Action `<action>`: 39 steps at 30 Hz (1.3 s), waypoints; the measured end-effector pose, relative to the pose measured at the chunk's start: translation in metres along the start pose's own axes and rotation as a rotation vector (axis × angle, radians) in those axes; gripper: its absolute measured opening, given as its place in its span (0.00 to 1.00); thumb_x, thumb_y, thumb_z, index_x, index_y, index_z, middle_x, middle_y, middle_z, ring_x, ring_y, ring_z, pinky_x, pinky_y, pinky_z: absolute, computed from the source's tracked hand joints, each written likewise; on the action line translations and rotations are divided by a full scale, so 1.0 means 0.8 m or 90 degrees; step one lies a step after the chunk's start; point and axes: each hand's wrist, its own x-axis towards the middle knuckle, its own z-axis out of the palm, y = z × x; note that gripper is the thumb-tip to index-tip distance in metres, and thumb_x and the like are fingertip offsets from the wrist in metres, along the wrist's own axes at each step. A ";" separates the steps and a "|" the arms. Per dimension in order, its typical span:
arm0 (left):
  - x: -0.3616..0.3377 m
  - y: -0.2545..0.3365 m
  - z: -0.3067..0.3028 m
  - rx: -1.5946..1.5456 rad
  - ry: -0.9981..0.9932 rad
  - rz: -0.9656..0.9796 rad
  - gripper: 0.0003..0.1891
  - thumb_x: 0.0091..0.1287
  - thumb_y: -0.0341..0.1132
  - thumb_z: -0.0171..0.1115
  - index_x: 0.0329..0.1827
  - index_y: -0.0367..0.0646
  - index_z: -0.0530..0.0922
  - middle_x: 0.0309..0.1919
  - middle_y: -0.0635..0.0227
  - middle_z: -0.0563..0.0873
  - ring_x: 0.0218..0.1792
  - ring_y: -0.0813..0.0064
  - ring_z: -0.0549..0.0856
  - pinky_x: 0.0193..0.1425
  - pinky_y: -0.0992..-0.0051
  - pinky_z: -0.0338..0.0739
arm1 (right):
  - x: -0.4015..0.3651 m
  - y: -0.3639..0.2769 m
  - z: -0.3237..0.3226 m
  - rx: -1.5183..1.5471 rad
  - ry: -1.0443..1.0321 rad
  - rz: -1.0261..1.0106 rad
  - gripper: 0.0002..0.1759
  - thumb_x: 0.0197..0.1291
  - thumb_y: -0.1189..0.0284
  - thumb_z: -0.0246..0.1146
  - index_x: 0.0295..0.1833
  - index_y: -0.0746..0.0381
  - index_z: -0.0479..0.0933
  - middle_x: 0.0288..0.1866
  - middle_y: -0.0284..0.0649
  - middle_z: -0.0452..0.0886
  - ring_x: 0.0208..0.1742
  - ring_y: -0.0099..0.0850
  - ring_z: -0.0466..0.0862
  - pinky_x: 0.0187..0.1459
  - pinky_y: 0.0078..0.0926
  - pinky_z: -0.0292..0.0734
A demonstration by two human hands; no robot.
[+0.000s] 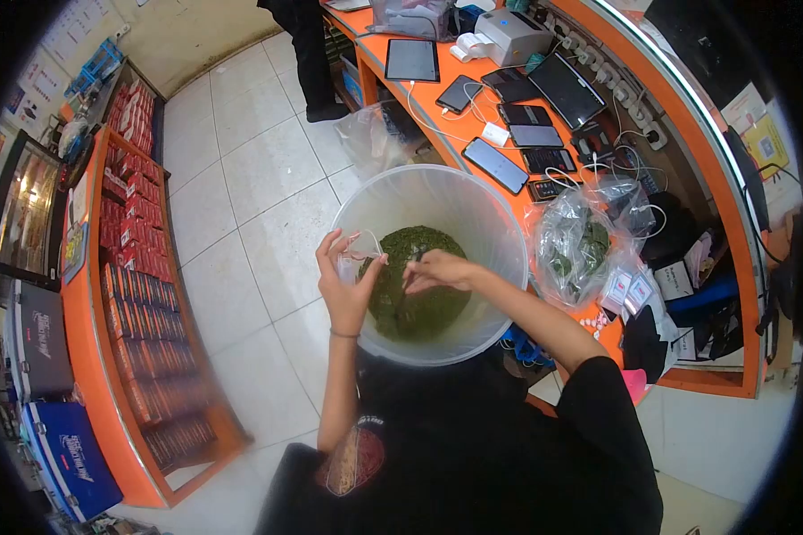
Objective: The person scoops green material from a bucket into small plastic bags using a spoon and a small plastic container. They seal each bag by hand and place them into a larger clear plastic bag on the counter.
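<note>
Above the tub [500, 227], the left hand [345, 292] holds a clear bag [361, 244] between parted thumb and fingers, the right hand [444, 270] curling closed around a dark utensil [403, 301].

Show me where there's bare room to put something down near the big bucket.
The biggest bare patch is the white floor tiles, between the orange shelf of red boxes and the bucket. A little patch of orange counter shows between the tablet and the white printer. Beside the bucket, the counter is crowded with phones and a clear plastic bag.
</note>
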 end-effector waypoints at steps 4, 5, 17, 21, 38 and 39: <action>0.000 -0.003 0.001 0.013 0.015 -0.028 0.36 0.57 0.29 0.75 0.69 0.42 0.66 0.54 0.60 0.84 0.39 0.81 0.80 0.38 0.81 0.75 | -0.071 -0.034 -0.010 0.061 0.024 -0.032 0.20 0.76 0.62 0.52 0.52 0.72 0.74 0.49 0.50 0.82 0.52 0.37 0.86 0.57 0.28 0.83; 0.000 -0.004 0.002 0.012 0.017 -0.028 0.36 0.58 0.29 0.74 0.69 0.41 0.67 0.53 0.60 0.84 0.38 0.80 0.80 0.41 0.80 0.76 | -0.087 -0.039 -0.014 0.074 0.054 -0.055 0.21 0.76 0.62 0.52 0.52 0.72 0.74 0.51 0.50 0.81 0.53 0.37 0.86 0.58 0.27 0.82; -0.005 0.008 0.026 0.236 -0.154 0.047 0.40 0.57 0.33 0.72 0.72 0.44 0.62 0.52 0.59 0.85 0.39 0.63 0.88 0.44 0.69 0.81 | -0.188 -0.058 0.030 0.210 0.481 -0.476 0.20 0.77 0.63 0.50 0.51 0.73 0.74 0.48 0.52 0.83 0.47 0.36 0.87 0.51 0.27 0.84; -0.005 0.015 0.039 0.250 -0.222 0.047 0.43 0.57 0.36 0.72 0.74 0.46 0.56 0.50 0.57 0.87 0.42 0.55 0.89 0.44 0.65 0.83 | -0.191 -0.070 0.098 -0.016 0.557 -0.672 0.15 0.76 0.70 0.51 0.51 0.73 0.74 0.51 0.52 0.83 0.47 0.37 0.86 0.52 0.28 0.82; -0.005 0.024 0.053 0.160 -0.220 0.070 0.45 0.55 0.34 0.75 0.73 0.45 0.57 0.52 0.60 0.84 0.44 0.59 0.87 0.46 0.66 0.81 | -0.203 0.007 0.089 -0.713 0.286 -0.176 0.10 0.62 0.75 0.65 0.47 0.66 0.76 0.43 0.49 0.84 0.40 0.45 0.85 0.39 0.37 0.80; -0.005 0.026 0.055 0.156 -0.221 0.073 0.43 0.55 0.36 0.75 0.73 0.45 0.59 0.52 0.62 0.84 0.50 0.58 0.86 0.49 0.65 0.81 | -0.193 -0.001 0.090 -0.575 0.376 -0.260 0.10 0.62 0.73 0.64 0.46 0.66 0.76 0.38 0.48 0.82 0.38 0.47 0.83 0.39 0.39 0.78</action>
